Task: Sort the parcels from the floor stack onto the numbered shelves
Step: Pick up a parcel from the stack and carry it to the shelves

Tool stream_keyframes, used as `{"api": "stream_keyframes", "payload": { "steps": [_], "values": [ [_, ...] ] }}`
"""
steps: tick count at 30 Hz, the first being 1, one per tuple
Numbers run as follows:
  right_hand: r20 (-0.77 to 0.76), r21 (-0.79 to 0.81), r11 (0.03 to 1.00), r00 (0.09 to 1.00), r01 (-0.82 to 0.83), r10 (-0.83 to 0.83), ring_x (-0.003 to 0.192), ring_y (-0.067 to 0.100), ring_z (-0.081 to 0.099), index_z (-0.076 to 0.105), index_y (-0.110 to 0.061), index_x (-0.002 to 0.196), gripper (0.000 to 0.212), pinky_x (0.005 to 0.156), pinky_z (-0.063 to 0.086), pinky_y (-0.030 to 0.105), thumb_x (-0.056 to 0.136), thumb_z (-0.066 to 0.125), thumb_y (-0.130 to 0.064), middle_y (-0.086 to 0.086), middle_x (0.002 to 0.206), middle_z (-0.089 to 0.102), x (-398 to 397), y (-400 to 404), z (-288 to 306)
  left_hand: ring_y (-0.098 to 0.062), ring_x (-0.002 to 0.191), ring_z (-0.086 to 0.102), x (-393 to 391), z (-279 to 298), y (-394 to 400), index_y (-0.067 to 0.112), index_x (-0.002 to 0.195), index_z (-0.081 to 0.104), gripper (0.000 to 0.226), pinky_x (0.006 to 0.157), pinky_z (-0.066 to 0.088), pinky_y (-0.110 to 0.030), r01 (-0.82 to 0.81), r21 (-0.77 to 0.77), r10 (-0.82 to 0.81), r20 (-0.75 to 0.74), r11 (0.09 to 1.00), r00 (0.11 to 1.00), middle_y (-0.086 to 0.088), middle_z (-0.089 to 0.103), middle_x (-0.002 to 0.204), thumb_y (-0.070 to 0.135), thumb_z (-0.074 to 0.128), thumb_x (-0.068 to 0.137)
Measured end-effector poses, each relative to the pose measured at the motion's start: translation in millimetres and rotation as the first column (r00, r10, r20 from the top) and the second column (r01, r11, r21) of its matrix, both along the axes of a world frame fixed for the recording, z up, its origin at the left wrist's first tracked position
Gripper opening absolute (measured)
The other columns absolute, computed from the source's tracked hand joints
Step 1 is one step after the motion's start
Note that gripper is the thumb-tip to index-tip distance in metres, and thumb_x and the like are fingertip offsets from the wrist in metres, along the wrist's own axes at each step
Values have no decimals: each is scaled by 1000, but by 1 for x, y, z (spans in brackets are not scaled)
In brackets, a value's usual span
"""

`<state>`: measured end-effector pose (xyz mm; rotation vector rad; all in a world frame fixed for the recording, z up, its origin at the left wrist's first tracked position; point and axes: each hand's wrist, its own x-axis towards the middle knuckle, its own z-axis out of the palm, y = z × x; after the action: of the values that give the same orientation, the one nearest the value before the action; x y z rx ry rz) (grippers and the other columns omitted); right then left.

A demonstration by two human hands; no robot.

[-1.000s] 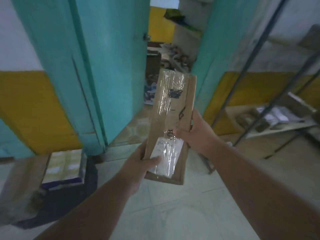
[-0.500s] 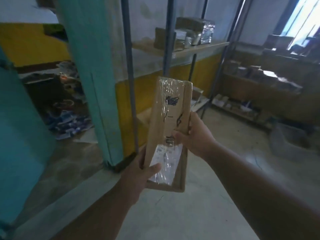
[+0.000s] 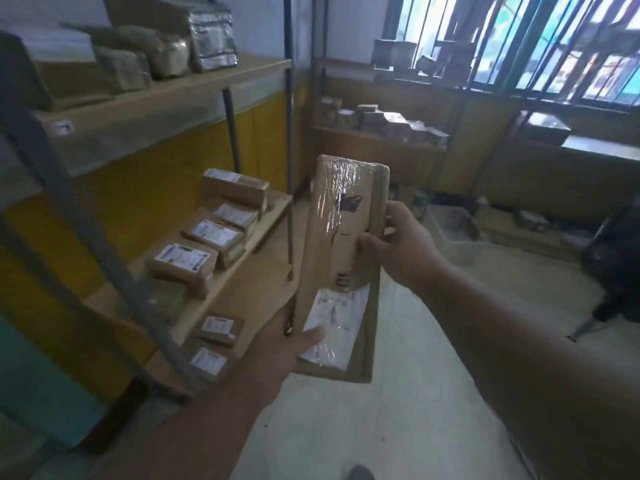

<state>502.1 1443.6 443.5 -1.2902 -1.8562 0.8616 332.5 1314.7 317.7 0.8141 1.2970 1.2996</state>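
The view has swung off the teal door and onto the shelving, so the carry is nearly over. The long cardboard parcel [image 3: 341, 265] sits upright between 2 hands: the left hand [image 3: 280, 344] grips its lower edge, thumb pressed on the white label [image 3: 334, 327], while the right hand [image 3: 403, 244] clamps the right side, fingers curled round it. The metal shelf rack [image 3: 221, 84] with its small labelled boxes [image 3: 183, 263] is now just left; the shelf number is unreadable, so reading it likely comes next.

upright post [image 3: 290, 133] fronts shelf [image 3: 242, 292], boxes [image 3: 183, 263] crowd it
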Motion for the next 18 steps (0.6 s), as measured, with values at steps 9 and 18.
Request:
{"api": "stream_keyframes", "payload": {
  "steps": [9, 18],
  "values": [
    [92, 96, 993, 994, -68, 59, 82, -2, 55, 49, -28, 99, 18, 57, 39, 16, 93, 66, -26, -15, 93, 58, 9, 197, 47, -4, 108, 68, 39, 40, 181, 37, 121, 65, 30, 99, 54, -39, -133, 35, 137, -170, 990, 976, 23, 73, 112, 33, 70, 92],
    [11, 153, 974, 985, -169, 170, 81, 8, 63, 51, -26, 96, 14, 60, 52, 22, 94, 64, -29, -8, 93, 62, -59, 355, 60, 0, 107, 66, -16, 53, 329, 44, 133, 56, 54, 97, 56, -35, -306, 121, 322, -533, 944, 782, 24, 68, 118, 65, 60, 84]
  ]
}}
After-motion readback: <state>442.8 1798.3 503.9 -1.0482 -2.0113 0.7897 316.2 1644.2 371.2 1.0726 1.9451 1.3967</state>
